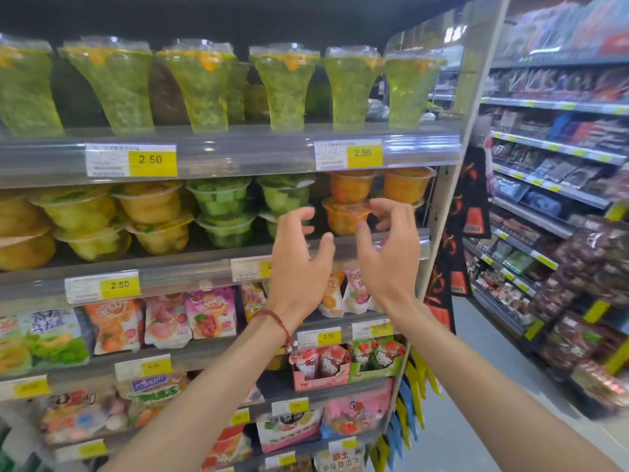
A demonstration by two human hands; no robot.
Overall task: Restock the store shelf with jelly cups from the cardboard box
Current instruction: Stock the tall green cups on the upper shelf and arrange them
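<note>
Both grips are up in front of the middle shelf point(170, 272), neither holding anything. The left grip point(299, 267) has fingers apart and loosely curled. The right grip point(391, 257) is the same, thumb & fingers spread claw-like.

Task's thing: the orange jelly cups point(343, 218), stacked two high near the shelf's right end, sit upright w/ wide rims up, so the long axis runs vertical. They lie straight ahead, beyond the gap btwn the two grips, a bit nearer the right one. The right fingertips point(376, 206) overlap the lower cup's rim; touching or just in front, can't tell. A second orange stack point(406, 185) stands further right, its lower part hidden behind the right grip. Green jelly cups point(221, 212) are just left of the orange ones.

The cardboard box isn't in view.

Prob. a straighten-the-stack step: both grips could close in from either side, the right arriving first.
</note>
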